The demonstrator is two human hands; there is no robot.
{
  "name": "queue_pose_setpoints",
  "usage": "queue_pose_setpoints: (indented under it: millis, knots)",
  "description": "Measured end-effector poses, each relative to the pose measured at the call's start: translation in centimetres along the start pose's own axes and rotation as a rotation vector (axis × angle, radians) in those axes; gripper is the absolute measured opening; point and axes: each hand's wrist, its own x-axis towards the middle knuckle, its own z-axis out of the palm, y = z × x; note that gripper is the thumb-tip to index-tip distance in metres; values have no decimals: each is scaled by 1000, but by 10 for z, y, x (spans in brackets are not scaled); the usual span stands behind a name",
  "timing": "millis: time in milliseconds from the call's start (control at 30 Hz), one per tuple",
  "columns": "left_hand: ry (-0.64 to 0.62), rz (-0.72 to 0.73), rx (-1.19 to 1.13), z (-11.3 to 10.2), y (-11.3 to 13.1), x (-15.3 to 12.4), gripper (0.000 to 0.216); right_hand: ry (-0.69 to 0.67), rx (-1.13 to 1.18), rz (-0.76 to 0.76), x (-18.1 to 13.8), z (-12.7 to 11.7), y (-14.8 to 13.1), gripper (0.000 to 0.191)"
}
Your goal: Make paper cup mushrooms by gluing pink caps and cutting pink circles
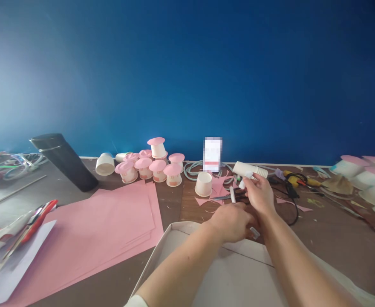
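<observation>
My right hand (260,194) is closed, its fingertips pinching a small white object (245,181) whose kind I cannot make out. Just behind those fingers lies a stack of white paper cups (243,167) on its side. My left hand (230,222) reaches in low over the box edge with its fingers curled; what they hold is hidden. A small white piece (254,232) shows by its fingertips, and a white stick (232,195) shows just beyond its knuckles. One upturned paper cup (203,184) stands left of the hands, beside scissors (222,198) and pink scraps (218,187).
Several cups with pink paper roofs (158,168) stand at centre left. Pink sheets (104,226), a black bottle (67,164) and a glue gun (7,232) lie left. In front is a white box (181,232). A phone (212,154) leans on the wall; black cable (291,192) lies right.
</observation>
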Motion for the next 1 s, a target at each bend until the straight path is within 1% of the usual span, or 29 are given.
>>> queue_pose_setpoints:
  millis: [100,167,267,300,367,467,533,600,700,833,900,1000]
  knots:
    - [-30,-5,-43,9,-3,2,25,-60,107,89,-4,-2,-9,39]
    - [-35,-35,-42,13,-4,2,25,-81,160,107,-6,-2,-12,36]
    - [8,-34,-26,16,-7,4,25,-96,277,121,-6,1,-11,38]
    - [53,-27,-21,17,-8,4,24,-84,330,121,-5,3,-9,41]
    - [201,-66,-51,15,-12,6,24,-28,430,102,-3,5,-6,46]
    - [477,-280,-251,12,-21,8,23,78,553,66,-4,5,-7,51]
    - [582,-400,-446,12,-28,10,23,84,604,28,-7,4,-12,51]
    - [624,-462,-619,14,-35,14,23,34,610,-30,-12,3,-18,49]
    - [662,-480,-779,18,-42,18,25,-18,594,-123,-18,4,-23,49]
    - [707,-449,-877,22,-47,21,28,-66,537,-215,-25,8,-21,53]
    - [714,-444,-900,22,-48,21,27,-99,484,-251,-27,9,-17,54]
    - [714,-444,-923,21,-48,21,27,-106,406,-292,-29,10,-14,55]
